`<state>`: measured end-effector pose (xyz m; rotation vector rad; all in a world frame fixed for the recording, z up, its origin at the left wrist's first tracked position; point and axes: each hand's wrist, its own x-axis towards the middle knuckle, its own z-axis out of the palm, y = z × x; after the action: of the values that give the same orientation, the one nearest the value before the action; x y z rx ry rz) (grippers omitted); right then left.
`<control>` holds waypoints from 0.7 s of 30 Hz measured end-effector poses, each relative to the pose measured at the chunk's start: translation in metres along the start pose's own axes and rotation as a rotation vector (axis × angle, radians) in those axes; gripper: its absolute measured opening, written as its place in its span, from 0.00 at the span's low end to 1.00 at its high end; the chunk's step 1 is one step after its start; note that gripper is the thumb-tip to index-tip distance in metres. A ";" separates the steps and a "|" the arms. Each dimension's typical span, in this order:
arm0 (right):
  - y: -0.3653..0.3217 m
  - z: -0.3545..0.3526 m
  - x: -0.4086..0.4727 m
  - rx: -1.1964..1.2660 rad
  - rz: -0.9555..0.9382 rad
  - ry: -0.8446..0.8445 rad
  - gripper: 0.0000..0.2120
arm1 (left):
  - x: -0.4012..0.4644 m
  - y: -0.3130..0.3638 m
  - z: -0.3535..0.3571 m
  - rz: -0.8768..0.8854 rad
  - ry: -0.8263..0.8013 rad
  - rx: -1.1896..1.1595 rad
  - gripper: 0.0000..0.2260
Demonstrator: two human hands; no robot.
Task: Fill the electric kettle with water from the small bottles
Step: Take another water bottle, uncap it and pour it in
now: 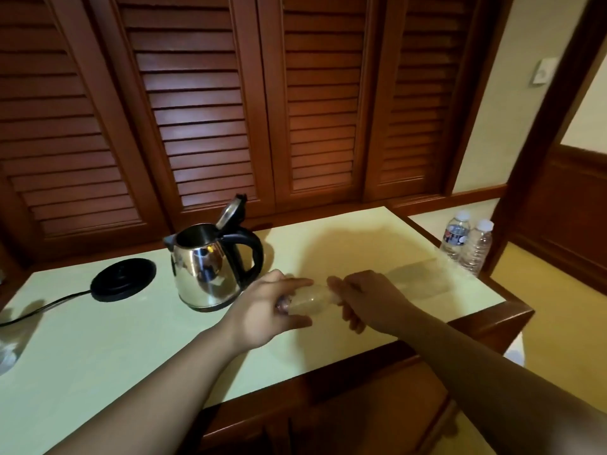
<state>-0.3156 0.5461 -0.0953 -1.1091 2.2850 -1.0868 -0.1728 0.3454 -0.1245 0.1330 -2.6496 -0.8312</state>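
Note:
A steel electric kettle (pixel 210 267) with a black handle stands on the pale tabletop (pixel 98 339), lid tipped open, off its black base (pixel 123 279). In front of it a small clear bottle (pixel 312 300) lies sideways between my hands, blurred. My right hand (pixel 364 300) grips its body. My left hand (pixel 269 310) pinches its cap end, just right of the kettle's foot. Two more small bottles (pixel 466 247) stand upright at the table's far right corner.
The base's black cord (pixel 39 310) runs off the left edge. A blurred clear object (pixel 13 343) lies at the left edge. Brown louvred doors (pixel 203 103) rise behind the table. The table's wooden front edge (pixel 361 369) is near my arms.

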 end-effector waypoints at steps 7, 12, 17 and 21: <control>0.034 -0.044 -0.001 -0.051 -0.058 0.010 0.11 | 0.037 0.013 0.043 -0.008 0.017 -0.046 0.32; 0.056 -0.059 -0.003 -0.049 0.032 0.070 0.19 | 0.058 0.026 0.073 -0.014 -0.007 -0.068 0.29; 0.079 -0.083 -0.007 0.014 0.059 0.188 0.14 | 0.082 0.039 0.100 0.016 -0.040 -0.098 0.35; 0.096 -0.112 -0.013 -0.074 0.094 0.359 0.10 | 0.096 0.021 0.122 -0.127 -0.091 0.018 0.43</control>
<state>-0.4237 0.6472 -0.0995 -0.8775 2.6412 -1.2571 -0.3062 0.4099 -0.1760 0.2778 -2.7576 -0.8726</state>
